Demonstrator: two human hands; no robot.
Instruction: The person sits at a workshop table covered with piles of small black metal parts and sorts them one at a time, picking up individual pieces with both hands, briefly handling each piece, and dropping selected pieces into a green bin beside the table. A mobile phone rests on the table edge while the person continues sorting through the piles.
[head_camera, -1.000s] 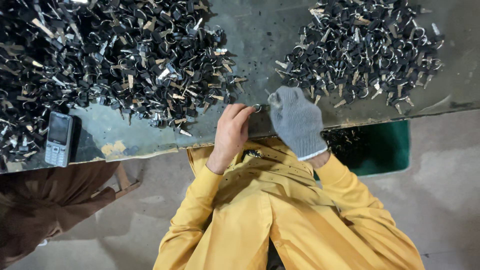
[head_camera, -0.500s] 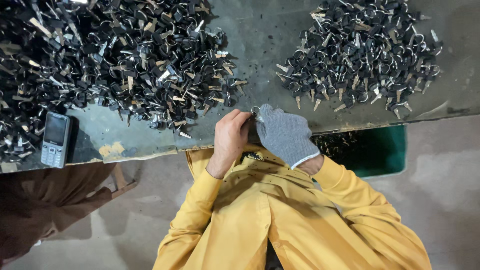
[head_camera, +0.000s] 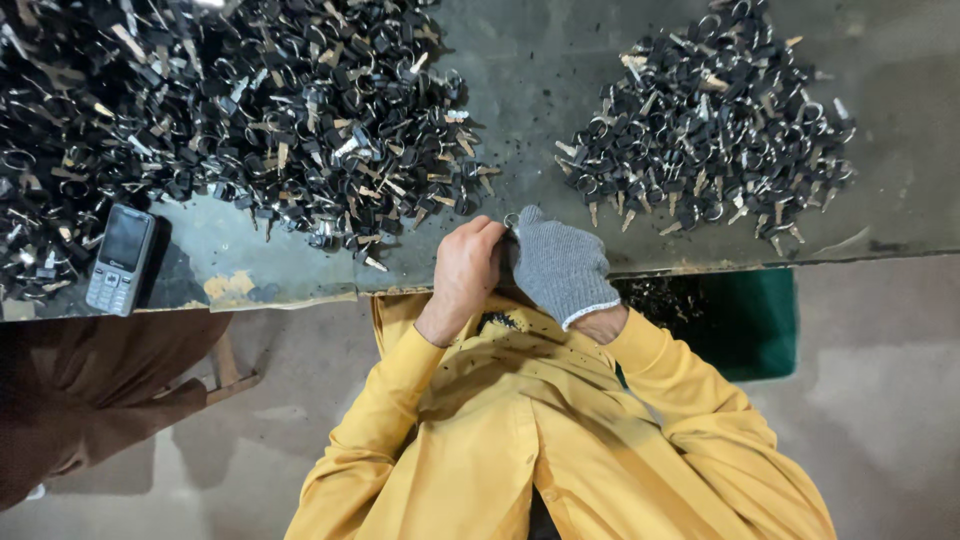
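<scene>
Bare left hand (head_camera: 468, 268) and grey-gloved right hand (head_camera: 558, 268): fingers curled tight, a small metal ring (head_camera: 511, 220) pinched between them at frame centre. Green bin (head_camera: 745, 320), lower right: dark scraps held. Key heaps (head_camera: 250, 110) spread above.

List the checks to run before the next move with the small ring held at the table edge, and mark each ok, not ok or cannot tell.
1. Ring pinched by the left hand: ok.
2. Right hand gloved: ok. Left hand bare: not ok.
3. Right hand's grip on the ring: cannot tell, its fingers are hidden.
4. Big pile of keys and small pile of keys kept apart by bare table: ok.
5. Phone safely placed: not ok, it lies near the table edge beside the big pile.
</scene>
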